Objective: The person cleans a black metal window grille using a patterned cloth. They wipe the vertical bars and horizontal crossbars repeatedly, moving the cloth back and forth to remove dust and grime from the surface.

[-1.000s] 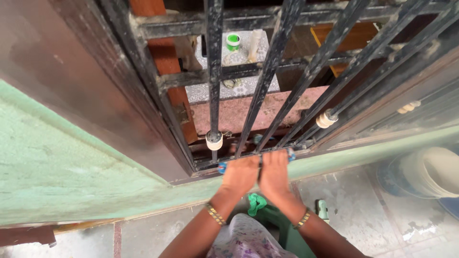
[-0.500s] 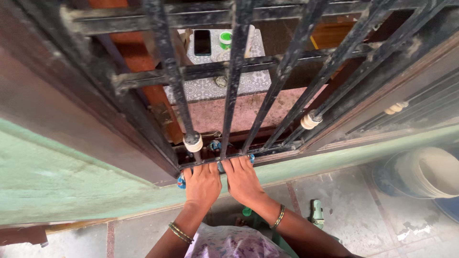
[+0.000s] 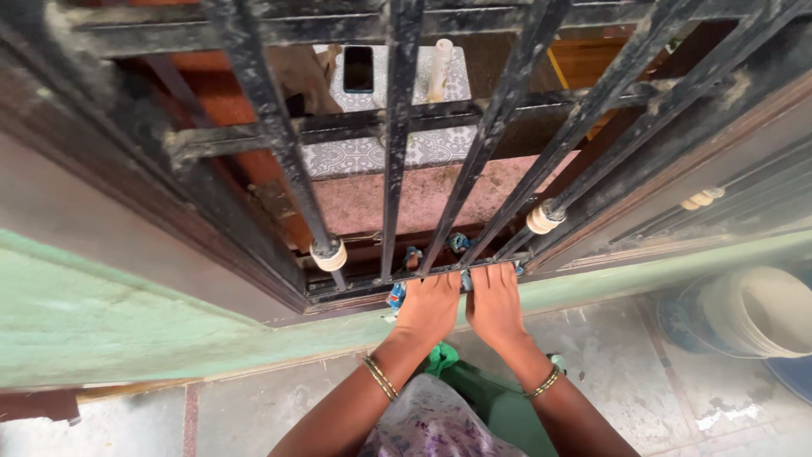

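Observation:
A black metal window grille stands in front of me, its bottom rail just above a green wall. My left hand and my right hand lie side by side on that rail. Both press a blue cloth against it, and bits of the cloth stick out around the fingers. A roll of pale tape rings one bar to the left of my hands. A second tape roll rings a slanted bar to the right. Both wrists wear bangles.
Through the bars, a patterned table carries a dark phone and a white tube. The green wall runs below the dark wooden frame. A pale bucket stands on the floor at right. A green object lies under my arms.
My hands slid left along the bottom rail with the cloth, then back right to where they are now. The view shifted, and the green roll on the table is now hidden.

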